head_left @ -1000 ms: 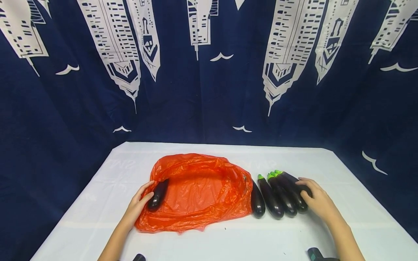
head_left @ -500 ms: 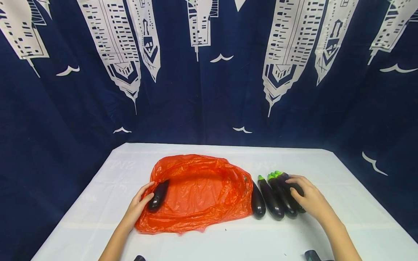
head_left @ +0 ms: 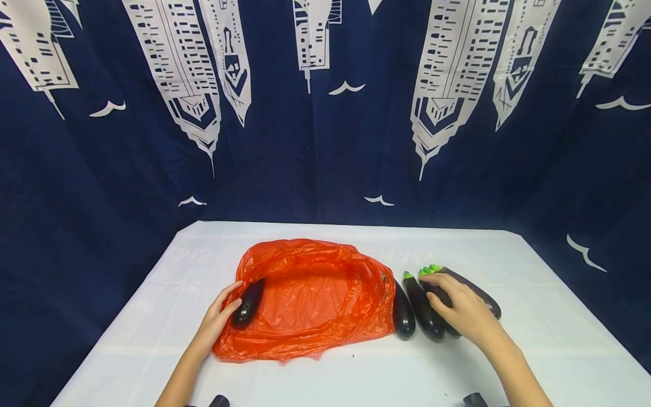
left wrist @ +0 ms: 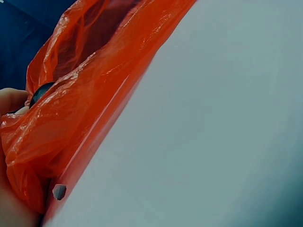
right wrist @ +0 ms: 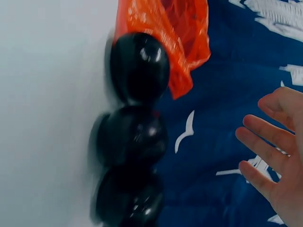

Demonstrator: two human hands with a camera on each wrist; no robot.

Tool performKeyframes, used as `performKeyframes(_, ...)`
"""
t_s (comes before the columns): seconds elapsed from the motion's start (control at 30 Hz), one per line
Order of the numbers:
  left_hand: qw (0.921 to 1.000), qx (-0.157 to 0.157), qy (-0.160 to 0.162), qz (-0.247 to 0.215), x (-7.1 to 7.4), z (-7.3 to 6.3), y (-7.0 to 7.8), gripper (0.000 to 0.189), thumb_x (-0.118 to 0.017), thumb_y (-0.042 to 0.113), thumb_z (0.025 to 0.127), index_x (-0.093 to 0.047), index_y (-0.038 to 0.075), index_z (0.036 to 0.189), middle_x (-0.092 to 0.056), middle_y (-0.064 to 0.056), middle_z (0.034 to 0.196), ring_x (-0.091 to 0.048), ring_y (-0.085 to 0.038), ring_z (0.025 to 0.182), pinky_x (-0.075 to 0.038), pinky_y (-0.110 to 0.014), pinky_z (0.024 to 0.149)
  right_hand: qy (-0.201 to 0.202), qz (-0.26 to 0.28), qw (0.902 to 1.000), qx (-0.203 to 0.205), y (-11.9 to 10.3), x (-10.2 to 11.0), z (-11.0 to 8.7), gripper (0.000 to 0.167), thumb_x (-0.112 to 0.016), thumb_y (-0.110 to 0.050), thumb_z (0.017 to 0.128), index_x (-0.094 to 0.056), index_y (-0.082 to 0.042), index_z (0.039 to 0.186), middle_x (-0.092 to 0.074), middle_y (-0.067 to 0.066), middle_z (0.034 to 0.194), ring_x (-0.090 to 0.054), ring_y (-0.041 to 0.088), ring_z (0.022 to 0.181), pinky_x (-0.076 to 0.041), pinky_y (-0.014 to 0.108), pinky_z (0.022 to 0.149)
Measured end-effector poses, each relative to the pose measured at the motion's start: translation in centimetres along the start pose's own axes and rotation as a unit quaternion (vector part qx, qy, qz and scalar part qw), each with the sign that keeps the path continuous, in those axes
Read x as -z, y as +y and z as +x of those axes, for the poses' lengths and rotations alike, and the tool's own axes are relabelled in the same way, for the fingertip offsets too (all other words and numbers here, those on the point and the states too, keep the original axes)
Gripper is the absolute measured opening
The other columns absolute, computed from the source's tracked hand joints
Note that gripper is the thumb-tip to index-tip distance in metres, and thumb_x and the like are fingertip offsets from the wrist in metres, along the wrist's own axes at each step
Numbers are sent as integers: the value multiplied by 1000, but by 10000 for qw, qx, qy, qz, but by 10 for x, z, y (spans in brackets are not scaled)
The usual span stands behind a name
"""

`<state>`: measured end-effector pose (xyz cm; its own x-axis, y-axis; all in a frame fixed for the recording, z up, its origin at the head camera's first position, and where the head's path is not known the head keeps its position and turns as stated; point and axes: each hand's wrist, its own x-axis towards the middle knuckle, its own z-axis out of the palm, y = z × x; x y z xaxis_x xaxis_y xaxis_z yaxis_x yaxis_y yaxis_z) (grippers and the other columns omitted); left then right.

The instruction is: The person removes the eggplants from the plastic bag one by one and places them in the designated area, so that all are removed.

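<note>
A crumpled red-orange plastic bag (head_left: 310, 305) lies wide-mouthed on the table. Inside its left edge rests a dark eggplant (head_left: 249, 302). My left hand (head_left: 216, 319) holds the bag's left edge, thumb and fingers either side of it; in the left wrist view, film covers part of the palm. Right of the bag lie several glossy eggplants with green stems, among them an eggplant (head_left: 404, 316) against the bag and an outer eggplant (head_left: 478, 291). Above the middle of this row is my right hand (head_left: 460, 308), fingers spread and holding nothing in the right wrist view; it hides part of the row.
A white table (head_left: 325, 384) carries everything. Behind it hangs a navy cloth (head_left: 305, 158) printed with white buildings and birds. Dark wrist straps (head_left: 475, 400) show at the lower edge.
My right hand has moved left over the row, from the outermost eggplant to the middle ones, uncovering the outer one. My left hand and the bag have stayed in place.
</note>
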<state>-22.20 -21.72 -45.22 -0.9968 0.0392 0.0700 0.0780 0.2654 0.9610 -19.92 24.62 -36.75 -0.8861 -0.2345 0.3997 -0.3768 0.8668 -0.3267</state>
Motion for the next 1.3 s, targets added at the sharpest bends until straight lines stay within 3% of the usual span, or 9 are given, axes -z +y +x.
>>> performKeyframes(0.3,10000,0,16,11,0,0,0,48,-48,29,93,-35,16,138,-27,-13,147,-21,-30,136,-16,-57,109,-153,-62,9986,503,-26,-2,3,45,-63,-22,84,-52,-16,126,-55,8,128,-51,32,116,-40,55,93)
performKeyframes(0.57,10000,11,4,-16,0,0,0,48,-48,29,93,-35,16,138,-27,-13,148,-20,-30,136,-16,-57,109,-47,-296,9936,1093,-49,-8,9,47,-64,-28,82,-53,-23,127,-53,1,131,-51,26,116,-40,51,95)
performKeyframes(1.03,10000,-1,24,24,1,0,1,48,-48,29,93,-36,16,137,-28,-12,147,-21,-30,135,-15,-58,109,-176,-216,9860,1644,-90,-17,23,53,-65,-32,79,-49,-27,129,-45,-1,138,-47,22,122,-40,51,97)
performKeyframes(1.3,10000,35,1,6,0,-1,2,47,-48,30,93,-36,17,137,-28,-11,147,-21,-29,136,-14,-58,109,-479,76,9814,1858,-116,-25,33,51,-62,-32,82,-48,-26,131,-42,-2,140,-43,19,126,-38,49,100)
